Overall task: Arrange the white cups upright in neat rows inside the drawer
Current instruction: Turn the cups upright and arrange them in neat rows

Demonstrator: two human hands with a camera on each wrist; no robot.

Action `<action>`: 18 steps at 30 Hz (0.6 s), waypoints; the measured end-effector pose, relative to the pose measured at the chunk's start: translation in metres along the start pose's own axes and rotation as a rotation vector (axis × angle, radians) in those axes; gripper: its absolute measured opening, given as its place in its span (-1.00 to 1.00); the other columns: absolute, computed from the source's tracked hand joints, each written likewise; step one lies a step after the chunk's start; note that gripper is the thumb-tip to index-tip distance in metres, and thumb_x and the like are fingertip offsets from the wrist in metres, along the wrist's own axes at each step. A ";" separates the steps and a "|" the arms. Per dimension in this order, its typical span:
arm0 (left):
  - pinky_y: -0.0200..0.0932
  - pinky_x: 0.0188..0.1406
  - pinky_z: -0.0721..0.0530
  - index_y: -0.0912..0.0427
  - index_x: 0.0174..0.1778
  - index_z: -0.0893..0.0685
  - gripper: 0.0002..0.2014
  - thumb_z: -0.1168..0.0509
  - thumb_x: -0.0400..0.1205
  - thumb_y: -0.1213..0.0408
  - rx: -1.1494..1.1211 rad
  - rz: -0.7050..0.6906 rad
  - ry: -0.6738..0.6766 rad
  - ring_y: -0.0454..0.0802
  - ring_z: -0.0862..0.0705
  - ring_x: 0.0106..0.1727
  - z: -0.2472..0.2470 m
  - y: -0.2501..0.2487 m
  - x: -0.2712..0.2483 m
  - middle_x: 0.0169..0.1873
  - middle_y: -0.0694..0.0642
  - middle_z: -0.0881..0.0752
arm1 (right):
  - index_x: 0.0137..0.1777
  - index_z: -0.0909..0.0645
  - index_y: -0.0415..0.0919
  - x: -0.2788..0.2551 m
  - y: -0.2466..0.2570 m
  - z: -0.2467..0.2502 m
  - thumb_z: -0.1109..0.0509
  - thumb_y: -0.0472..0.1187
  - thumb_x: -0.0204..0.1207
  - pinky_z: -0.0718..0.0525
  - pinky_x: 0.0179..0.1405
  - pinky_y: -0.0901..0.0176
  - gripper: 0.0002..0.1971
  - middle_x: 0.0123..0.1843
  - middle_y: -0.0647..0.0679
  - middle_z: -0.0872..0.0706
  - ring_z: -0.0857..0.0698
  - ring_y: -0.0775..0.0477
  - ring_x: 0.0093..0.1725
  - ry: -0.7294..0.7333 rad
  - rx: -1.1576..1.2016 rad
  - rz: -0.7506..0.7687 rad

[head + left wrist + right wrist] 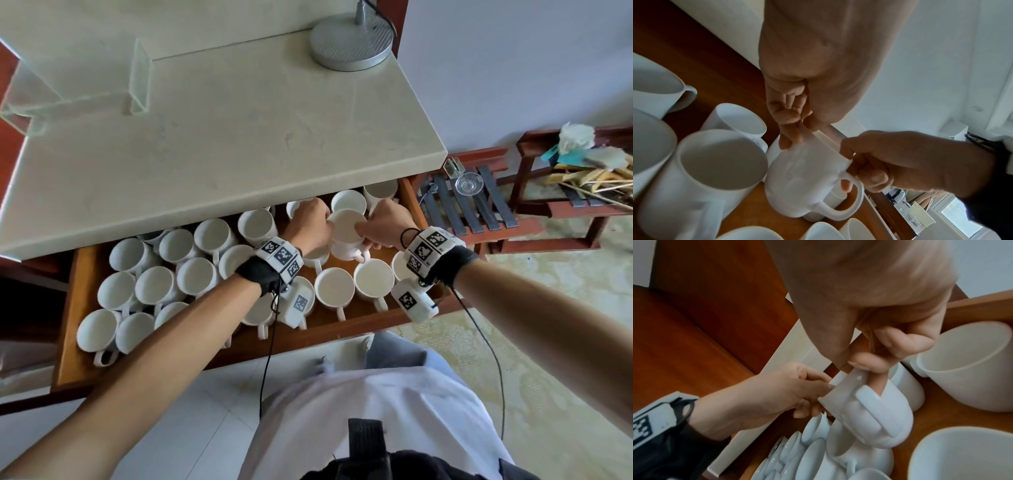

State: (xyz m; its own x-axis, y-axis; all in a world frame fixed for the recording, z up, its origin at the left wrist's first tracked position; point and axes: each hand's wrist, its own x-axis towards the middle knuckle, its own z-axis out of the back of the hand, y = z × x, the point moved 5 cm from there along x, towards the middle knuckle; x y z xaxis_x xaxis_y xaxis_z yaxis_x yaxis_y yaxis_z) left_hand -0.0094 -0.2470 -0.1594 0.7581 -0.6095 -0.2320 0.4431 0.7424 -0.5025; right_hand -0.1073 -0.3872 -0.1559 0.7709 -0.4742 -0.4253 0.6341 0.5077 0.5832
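Nearest, the drawer (pixel 78 308) stood pulled out under the tabletop (pixel 239 137), its near rows already filled with upright cups (pixel 334 286), rims up and handles mostly pointing toward the near edge. Above the right middle of the drawer both hands met on one cup (pixel 346 233), held clear of the wooden floor and tilted a little. The left hand (pixel 310 222) pinched its left rim between thumb and curled fingers; the right hand (pixel 383 224) gripped the right side, thumb on the rim and one finger hooked through the handle (pixel 846 199), as the wrist views showed. So each grip was closed on that cup, probably to steady it and turn the handle before setting it down in line. A bare patch of drawer floor showed near and to the right of the lifted cup, likely the slot meant for it, though neighbours stood close on every side and a careless descent could knock one. On the left the cups were crowded and less even, some touching. Farther back, more cups (pixel 348 201) sat half hidden under the tabletop's overhang, which limited headroom. On the tabletop stood a round lamp base (pixel 351 42) and a clear stand (pixel 140 78). Far right, wooden racks (pixel 479 205) held a glass dish (pixel 468 184) and hangers (pixel 589 178).
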 end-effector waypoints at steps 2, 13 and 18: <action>-0.07 -0.49 -0.46 0.36 -0.47 -0.59 -0.73 -0.29 0.58 0.46 0.000 -0.015 0.001 0.11 -0.53 -0.37 -0.002 0.003 0.004 -0.32 0.26 -0.70 | -0.26 -0.71 -0.31 -0.001 0.004 0.000 -0.35 -0.21 0.49 -0.48 -0.70 0.45 -0.80 -0.56 0.00 -0.75 -0.61 0.22 -0.68 0.014 -0.028 0.027; -0.20 -0.52 -0.38 0.26 -0.47 -0.64 -0.62 -0.30 0.71 0.30 -0.026 -0.018 0.037 -0.06 -0.57 -0.45 -0.018 -0.005 0.011 -0.52 0.03 -0.62 | -0.28 -0.73 -0.25 0.017 0.004 0.005 -0.28 -0.10 0.55 -0.76 -0.38 0.19 -0.69 -0.50 0.03 -0.79 -0.77 0.14 -0.46 0.231 -0.372 0.091; -0.05 -0.39 -0.60 0.34 -0.37 -0.73 -0.65 -0.29 0.71 0.28 -0.036 0.032 0.048 0.12 -0.71 -0.30 -0.019 -0.005 0.015 -0.39 0.16 -0.73 | -0.25 -0.65 -0.23 0.025 0.001 -0.003 -0.27 -0.09 0.60 -0.58 -0.53 0.25 -0.72 -0.53 0.02 -0.77 -0.74 0.12 -0.48 0.244 -0.349 0.123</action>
State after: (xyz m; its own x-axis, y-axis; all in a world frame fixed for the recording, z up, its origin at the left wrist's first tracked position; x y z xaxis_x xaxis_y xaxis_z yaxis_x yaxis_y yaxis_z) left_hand -0.0096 -0.2651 -0.1763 0.7474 -0.5990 -0.2874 0.4012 0.7517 -0.5234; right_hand -0.0875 -0.3965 -0.1676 0.8070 -0.2330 -0.5427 0.4872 0.7820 0.3887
